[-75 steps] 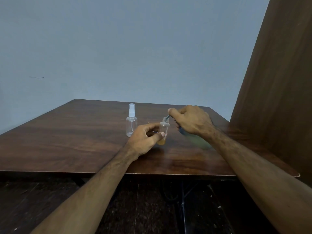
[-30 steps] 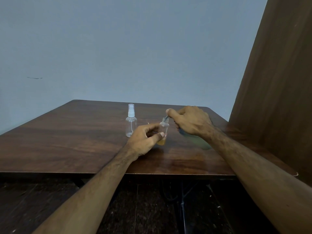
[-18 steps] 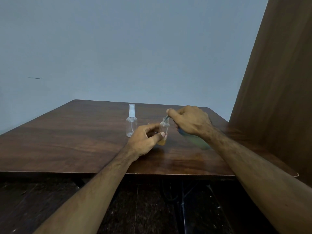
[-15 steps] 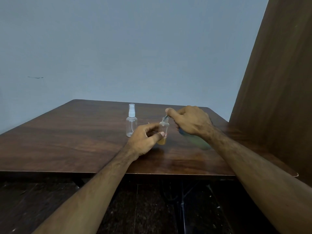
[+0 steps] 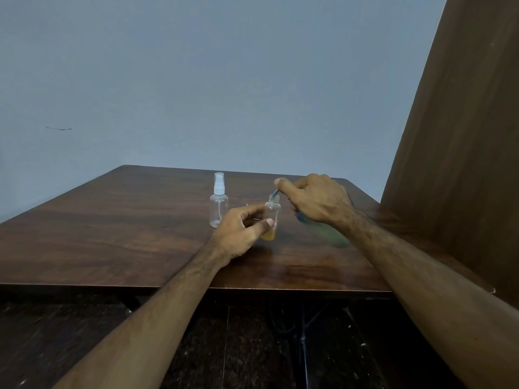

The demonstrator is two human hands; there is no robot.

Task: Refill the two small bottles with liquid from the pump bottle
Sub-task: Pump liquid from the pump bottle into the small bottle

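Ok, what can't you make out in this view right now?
- Green pump bottle, head view: blurred, mostly hidden by the right hand; its fill level is unreadable.
- Open small clear bottle: lower part covered by the left hand; amber level partly hidden.
- Capped clear spray bottle: contents too faint to judge.

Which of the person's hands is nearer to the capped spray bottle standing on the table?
The left. The left hand is just right of the capped spray bottle, gripping the open small bottle; the right hand is farther right, beyond that bottle.
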